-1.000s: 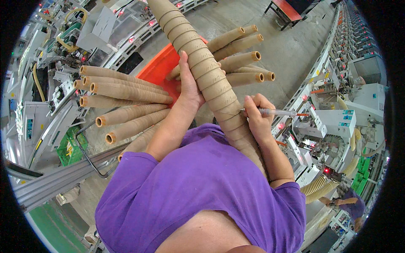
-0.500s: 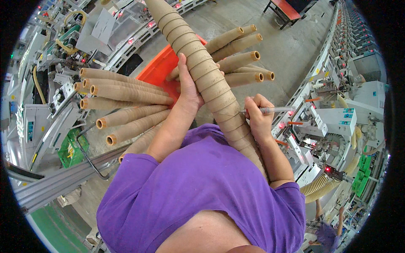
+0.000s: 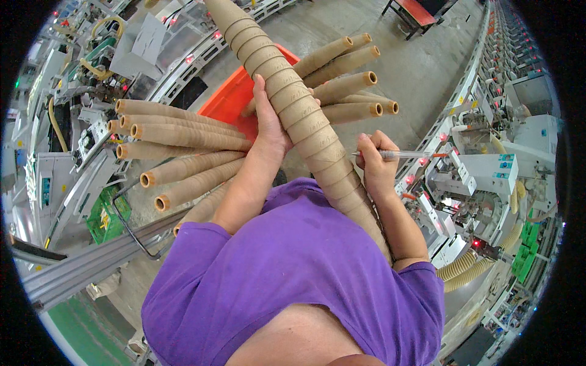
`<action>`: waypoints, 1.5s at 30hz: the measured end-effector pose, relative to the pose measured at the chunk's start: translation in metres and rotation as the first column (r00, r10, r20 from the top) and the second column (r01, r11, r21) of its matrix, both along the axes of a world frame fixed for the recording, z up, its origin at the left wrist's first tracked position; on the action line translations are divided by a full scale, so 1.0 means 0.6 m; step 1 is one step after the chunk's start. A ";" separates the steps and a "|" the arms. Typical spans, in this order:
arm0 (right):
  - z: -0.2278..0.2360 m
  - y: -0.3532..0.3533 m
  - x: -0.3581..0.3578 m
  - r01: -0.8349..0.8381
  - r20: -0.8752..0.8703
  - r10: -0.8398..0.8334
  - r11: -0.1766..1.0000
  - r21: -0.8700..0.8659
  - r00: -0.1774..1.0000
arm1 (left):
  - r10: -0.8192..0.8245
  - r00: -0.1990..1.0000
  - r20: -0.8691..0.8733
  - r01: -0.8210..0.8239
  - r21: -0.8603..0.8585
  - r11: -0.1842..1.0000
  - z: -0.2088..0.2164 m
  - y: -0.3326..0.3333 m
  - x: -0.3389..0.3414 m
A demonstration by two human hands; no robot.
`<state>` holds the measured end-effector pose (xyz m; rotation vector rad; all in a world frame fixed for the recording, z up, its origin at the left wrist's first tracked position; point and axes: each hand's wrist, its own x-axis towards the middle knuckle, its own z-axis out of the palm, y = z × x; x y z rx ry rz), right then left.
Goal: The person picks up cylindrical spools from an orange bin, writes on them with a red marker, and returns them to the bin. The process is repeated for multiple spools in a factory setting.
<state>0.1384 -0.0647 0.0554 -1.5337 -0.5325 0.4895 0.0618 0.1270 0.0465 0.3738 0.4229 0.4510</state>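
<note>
One cone stack (image 3: 303, 116) fills the left hand (image 3: 273, 127) near the bin edge (image 3: 227, 93); the right hand (image 3: 377, 163) holds a pen (image 3: 412, 154).

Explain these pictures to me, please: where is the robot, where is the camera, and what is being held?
There is no robot here, just a person working with bare hands. A wide camera on the person's head looks down past the purple shirt, which is why straight edges bend near the rim.

The left hand grips a long brown stack of nested cones, which slants down toward the body and carries handwritten marks. The right hand holds a slim pen, its tip close to the stack.

Beyond them is an orange bin, with more stacks to its left and right. Machines line both sides of the grey floor.
</note>
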 end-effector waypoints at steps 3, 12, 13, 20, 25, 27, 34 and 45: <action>0.009 -0.012 -0.008 -0.169 0.108 0.166 0.985 0.022 0.980 | 0.030 0.998 -0.048 -0.028 0.044 0.999 -0.005 0.008 0.003; 0.020 -0.012 -0.017 -0.171 0.249 0.173 0.985 -0.029 0.953 | 0.033 0.999 -0.030 -0.032 0.052 0.998 -0.010 0.014 0.002; 0.019 -0.013 -0.017 -0.183 0.254 0.186 0.982 -0.036 0.949 | 0.030 0.999 -0.033 -0.028 0.053 0.998 -0.009 0.013 0.001; 0.009 -0.013 -0.019 -0.085 0.157 0.079 0.996 0.028 0.984 | 0.021 1.000 -0.022 -0.020 0.053 0.998 -0.008 0.013 -0.001; 0.008 -0.016 -0.017 -0.067 0.110 0.069 0.998 -0.021 0.992 | 0.038 0.998 -0.053 -0.038 0.014 0.999 -0.007 0.008 -0.002; 0.007 -0.016 -0.018 -0.039 0.085 0.042 0.999 -0.034 0.996 | 0.038 0.998 -0.041 -0.038 0.006 0.999 -0.008 0.007 -0.001; 0.008 -0.019 -0.016 -0.063 0.068 0.067 0.996 -0.056 0.995 | 0.023 0.999 -0.035 -0.022 0.014 1.000 -0.013 0.010 -0.002; -0.007 -0.015 -0.013 0.010 -0.030 -0.012 0.999 -0.050 0.999 | 0.026 0.999 -0.042 -0.027 -0.021 0.999 -0.012 0.010 -0.003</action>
